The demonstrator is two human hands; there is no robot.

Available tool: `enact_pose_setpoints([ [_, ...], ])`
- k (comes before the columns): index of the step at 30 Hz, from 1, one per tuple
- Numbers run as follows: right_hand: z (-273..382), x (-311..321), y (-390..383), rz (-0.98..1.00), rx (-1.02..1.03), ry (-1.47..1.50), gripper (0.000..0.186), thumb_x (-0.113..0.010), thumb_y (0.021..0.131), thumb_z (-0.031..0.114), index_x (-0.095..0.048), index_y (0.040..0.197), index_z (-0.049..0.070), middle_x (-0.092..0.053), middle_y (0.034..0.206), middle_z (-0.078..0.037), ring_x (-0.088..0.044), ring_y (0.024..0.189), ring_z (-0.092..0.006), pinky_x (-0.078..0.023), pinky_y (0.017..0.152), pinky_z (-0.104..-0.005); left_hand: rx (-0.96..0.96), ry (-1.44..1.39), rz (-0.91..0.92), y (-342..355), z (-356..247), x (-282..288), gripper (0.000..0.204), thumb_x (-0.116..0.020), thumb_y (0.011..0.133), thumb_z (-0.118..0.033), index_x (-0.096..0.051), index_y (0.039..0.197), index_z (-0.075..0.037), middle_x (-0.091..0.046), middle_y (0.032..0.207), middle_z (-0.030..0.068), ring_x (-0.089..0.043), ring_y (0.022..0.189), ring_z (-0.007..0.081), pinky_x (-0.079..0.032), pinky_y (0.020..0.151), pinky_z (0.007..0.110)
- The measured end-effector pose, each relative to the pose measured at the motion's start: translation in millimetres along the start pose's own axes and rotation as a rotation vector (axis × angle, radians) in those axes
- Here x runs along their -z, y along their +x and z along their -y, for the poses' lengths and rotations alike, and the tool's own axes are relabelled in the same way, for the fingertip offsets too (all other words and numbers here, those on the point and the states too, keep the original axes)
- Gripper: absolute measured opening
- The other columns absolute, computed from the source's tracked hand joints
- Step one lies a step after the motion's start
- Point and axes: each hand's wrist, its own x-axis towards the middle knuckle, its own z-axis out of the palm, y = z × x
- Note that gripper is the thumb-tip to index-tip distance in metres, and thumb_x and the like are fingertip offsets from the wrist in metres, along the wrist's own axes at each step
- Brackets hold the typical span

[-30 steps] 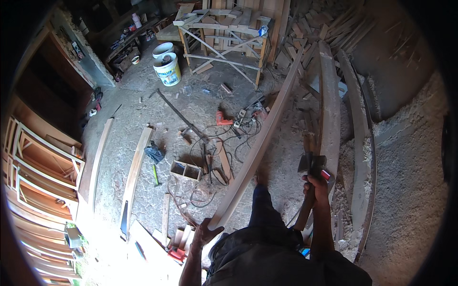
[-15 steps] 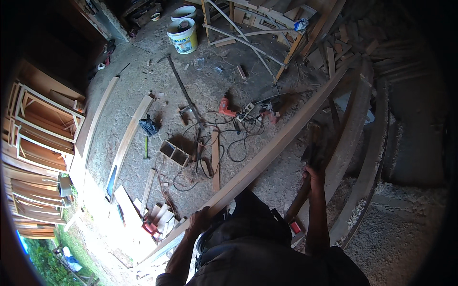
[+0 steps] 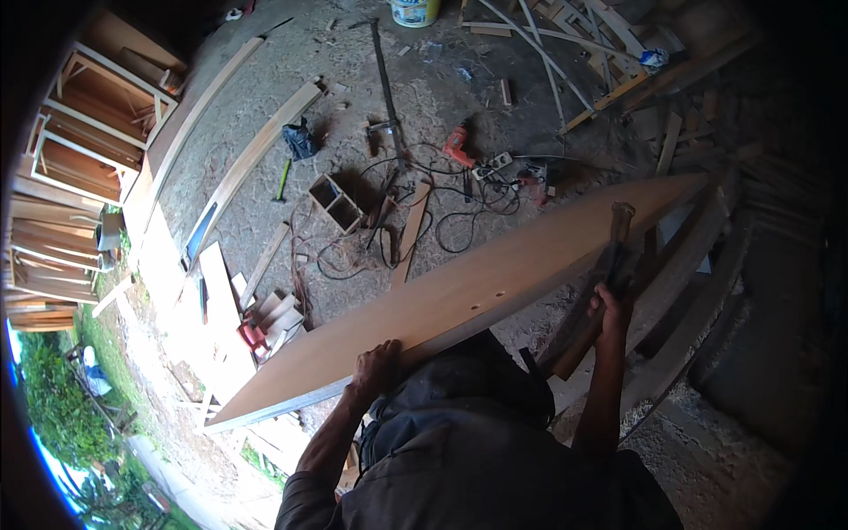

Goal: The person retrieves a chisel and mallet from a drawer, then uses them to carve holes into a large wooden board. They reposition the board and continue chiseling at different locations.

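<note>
A long pale wooden board (image 3: 495,265), with two small holes near its lower edge, stretches diagonally in front of my body, its broad face upward. My left hand (image 3: 378,364) grips the board's near edge, left of the middle. My right hand (image 3: 608,311) is closed round a long, dark wooden tool (image 3: 618,238), probably a hand plane, held at a slant at the board's right part; its details are dim. Under and right of it lie curved boards (image 3: 671,291) with shavings along them.
On the concrete floor (image 3: 336,141) lie a red drill (image 3: 458,146), cords, a power strip (image 3: 490,165), a divided wooden box (image 3: 334,201), a green-handled tool (image 3: 283,179) and planks (image 3: 247,132). Wooden frames (image 3: 88,150) stand left; a trestle with scrap wood (image 3: 574,44) and a bucket (image 3: 413,11) are beyond.
The board has rolled from its narrow edge to show its broad face and swung flatter across my view. My right hand and tool have risen slightly rightward. The whole view has turned and shifted.
</note>
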Motion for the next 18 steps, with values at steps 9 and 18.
enact_pose_setpoints([
  [9, -32.4, 6.6, 41.4, 0.125, -0.118, -0.057, 0.019, -0.072, 0.09, 0.015, -0.062, 0.104, 0.006, -0.062, 0.087, -0.003, -0.057, 0.062, -0.0122, -0.045, 0.05, -0.0283, -0.022, -0.007, -0.129, -5.4, 19.7, -34.9, 0.026, -0.061, 0.09, -0.021, -0.058, 0.109, -0.002, -0.065, 0.11, 0.0176, -0.064, 0.11, 0.036, -0.053, 0.093, 0.047],
  [18, -21.4, -14.2, 88.8, 0.328, -0.036, -0.205, 0.021, -0.07, 0.089, 0.012, -0.06, 0.107, 0.006, -0.061, 0.084, -0.003, -0.056, 0.061, -0.0124, -0.045, 0.051, -0.0284, 0.047, -0.031, -0.218, -5.3, 25.9, -54.5, 0.035, -0.065, 0.084, -0.021, -0.06, 0.114, -0.004, -0.065, 0.117, 0.0152, -0.063, 0.113, 0.0357, -0.053, 0.095, 0.046],
])
